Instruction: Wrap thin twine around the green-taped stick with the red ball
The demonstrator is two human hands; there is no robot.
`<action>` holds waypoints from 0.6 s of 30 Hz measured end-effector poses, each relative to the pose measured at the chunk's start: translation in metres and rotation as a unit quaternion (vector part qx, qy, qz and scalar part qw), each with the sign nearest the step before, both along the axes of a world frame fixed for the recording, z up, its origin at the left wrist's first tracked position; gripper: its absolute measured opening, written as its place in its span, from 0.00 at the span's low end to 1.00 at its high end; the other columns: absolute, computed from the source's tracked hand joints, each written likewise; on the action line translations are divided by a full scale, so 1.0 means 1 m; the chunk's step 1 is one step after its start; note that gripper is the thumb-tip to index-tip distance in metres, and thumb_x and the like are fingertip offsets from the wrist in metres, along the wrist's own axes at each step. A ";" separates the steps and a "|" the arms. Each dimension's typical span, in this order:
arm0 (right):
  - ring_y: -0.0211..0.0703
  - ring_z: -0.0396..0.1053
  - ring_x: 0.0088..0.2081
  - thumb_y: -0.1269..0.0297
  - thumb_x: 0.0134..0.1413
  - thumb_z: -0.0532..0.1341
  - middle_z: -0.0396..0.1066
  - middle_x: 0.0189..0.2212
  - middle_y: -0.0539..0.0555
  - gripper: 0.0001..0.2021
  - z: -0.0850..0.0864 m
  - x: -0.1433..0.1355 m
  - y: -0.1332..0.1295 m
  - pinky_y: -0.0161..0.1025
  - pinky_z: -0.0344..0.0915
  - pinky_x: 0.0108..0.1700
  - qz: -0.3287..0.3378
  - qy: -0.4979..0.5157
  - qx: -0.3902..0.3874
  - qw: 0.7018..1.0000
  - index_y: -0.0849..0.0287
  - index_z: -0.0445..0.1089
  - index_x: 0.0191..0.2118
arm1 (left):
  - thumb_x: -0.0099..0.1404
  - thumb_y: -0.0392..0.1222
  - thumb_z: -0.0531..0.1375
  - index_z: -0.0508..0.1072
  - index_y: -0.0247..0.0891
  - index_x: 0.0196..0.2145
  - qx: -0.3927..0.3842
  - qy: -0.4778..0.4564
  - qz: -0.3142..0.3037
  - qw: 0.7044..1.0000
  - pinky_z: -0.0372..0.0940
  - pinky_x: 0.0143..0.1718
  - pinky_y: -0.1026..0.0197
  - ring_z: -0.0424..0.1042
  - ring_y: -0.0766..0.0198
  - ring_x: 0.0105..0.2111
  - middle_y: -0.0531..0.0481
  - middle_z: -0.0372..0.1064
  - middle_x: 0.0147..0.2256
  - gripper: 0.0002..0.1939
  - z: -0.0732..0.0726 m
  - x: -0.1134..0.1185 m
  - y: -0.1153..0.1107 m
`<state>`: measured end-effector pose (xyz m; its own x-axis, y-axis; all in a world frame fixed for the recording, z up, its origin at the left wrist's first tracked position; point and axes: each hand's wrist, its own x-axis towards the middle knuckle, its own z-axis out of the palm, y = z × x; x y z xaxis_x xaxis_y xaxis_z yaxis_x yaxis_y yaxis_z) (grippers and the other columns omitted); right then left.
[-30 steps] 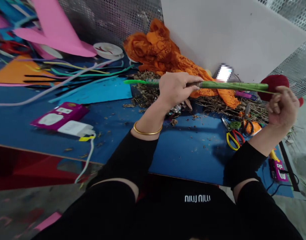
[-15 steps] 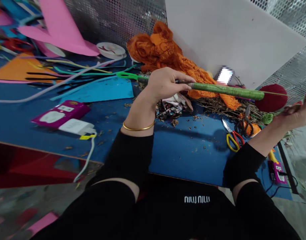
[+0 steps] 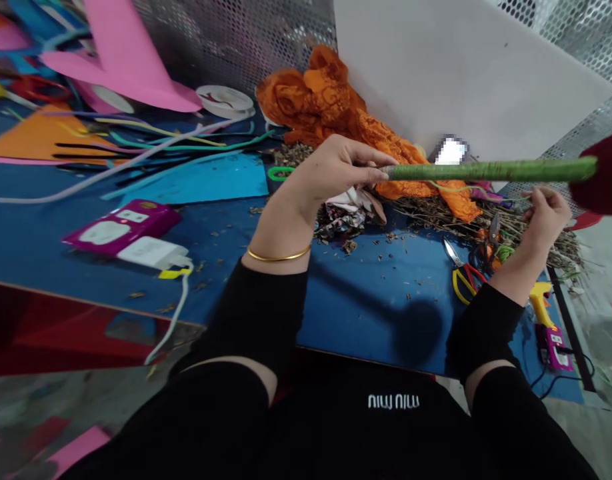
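Observation:
My left hand (image 3: 343, 162) is closed round one end of a long rod wrapped in green (image 3: 491, 172), held level above the table. A dark red rounded piece (image 3: 603, 173) sits at the rod's right end, partly cut off by the frame edge. Below the rod, near its right part, my right hand (image 3: 549, 210) has its fingers pinched on a thin green strand (image 3: 453, 189), which runs left towards the rod. A bright green loop (image 3: 281, 173) shows left of my left hand.
The blue table (image 3: 366, 313) bears orange cloth (image 3: 331, 100), dry twigs (image 3: 436, 212), red-and-yellow scissors (image 3: 463, 277), a purple power strip (image 3: 121, 229), a yellow glue gun (image 3: 541, 303) and coloured sheets and strips at left. A white board (image 3: 436, 73) leans behind.
The rod has shifted right with its red end. My right hand has moved left and down, from beyond the red end to below the rod, and its fingers have drawn together.

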<state>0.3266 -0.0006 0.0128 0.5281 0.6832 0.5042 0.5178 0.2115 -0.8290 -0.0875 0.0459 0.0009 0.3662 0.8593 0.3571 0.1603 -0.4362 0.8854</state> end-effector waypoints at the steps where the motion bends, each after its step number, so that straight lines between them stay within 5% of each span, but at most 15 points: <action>1: 0.30 0.54 0.17 0.68 0.56 0.64 0.78 0.29 0.54 0.04 -0.004 -0.011 0.000 0.38 0.52 0.21 -0.005 -0.007 -0.006 1.000 0.56 0.74 0.31 | 0.58 0.40 0.71 0.89 0.43 0.43 -0.018 -0.049 -0.010 0.999 0.64 0.30 0.62 0.69 0.66 0.26 0.51 0.75 0.26 0.14 0.000 0.002 -0.001; 4: 0.34 0.63 0.19 0.68 0.48 0.66 0.76 0.23 0.50 0.03 -0.009 -0.044 -0.006 0.36 0.61 0.24 0.079 -0.093 -0.121 0.985 0.59 0.78 0.30 | 0.59 0.36 0.72 0.88 0.40 0.41 -0.066 -0.159 -0.024 0.985 0.61 0.27 0.64 0.62 0.70 0.23 0.53 0.68 0.22 0.11 0.003 0.010 -0.007; 6: 0.38 0.70 0.24 0.62 0.49 0.68 0.78 0.24 0.51 0.06 -0.006 -0.063 -0.012 0.37 0.68 0.29 0.230 -0.163 -0.251 0.926 0.59 0.80 0.31 | 0.60 0.35 0.71 0.87 0.38 0.40 -0.080 -0.201 -0.012 0.976 0.61 0.26 0.65 0.63 0.71 0.23 0.53 0.68 0.23 0.09 0.005 0.015 -0.011; 8: 0.44 0.77 0.31 0.55 0.52 0.69 0.82 0.31 0.53 0.11 -0.002 -0.081 -0.016 0.41 0.75 0.38 0.345 -0.200 -0.297 0.868 0.58 0.83 0.36 | 0.61 0.35 0.71 0.87 0.37 0.40 -0.090 -0.234 -0.003 0.968 0.61 0.25 0.66 0.63 0.71 0.23 0.53 0.68 0.24 0.08 0.007 0.019 -0.014; 9: 0.46 0.80 0.36 0.53 0.54 0.69 0.83 0.35 0.54 0.13 -0.001 -0.090 -0.017 0.44 0.77 0.44 0.365 -0.212 -0.275 0.864 0.57 0.84 0.38 | 0.62 0.34 0.71 0.87 0.37 0.40 -0.096 -0.247 -0.001 0.964 0.60 0.25 0.67 0.63 0.72 0.23 0.53 0.68 0.24 0.08 0.007 0.021 -0.015; 14: 0.48 0.78 0.54 0.46 0.62 0.66 0.80 0.52 0.56 0.19 -0.020 -0.142 -0.002 0.52 0.72 0.65 0.256 -0.116 0.009 0.960 0.52 0.79 0.51 | 0.64 0.35 0.69 0.87 0.38 0.44 -0.115 -0.239 -0.002 0.964 0.60 0.24 0.67 0.64 0.71 0.23 0.53 0.70 0.25 0.10 0.007 0.031 -0.018; 18: 0.47 0.78 0.52 0.35 0.61 0.64 0.79 0.50 0.56 0.26 -0.040 -0.174 0.008 0.52 0.74 0.61 0.363 -0.032 0.024 0.931 0.51 0.75 0.53 | 0.65 0.34 0.68 0.87 0.38 0.44 -0.134 -0.198 -0.029 0.971 0.63 0.24 0.65 0.64 0.70 0.22 0.54 0.69 0.23 0.11 0.006 0.043 -0.026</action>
<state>0.1524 0.0074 -0.0275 -0.0963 0.8245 0.5576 0.2725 0.5606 -0.7819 -0.0447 0.0201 0.0065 0.2967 0.9225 0.2470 -0.2332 -0.1808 0.9555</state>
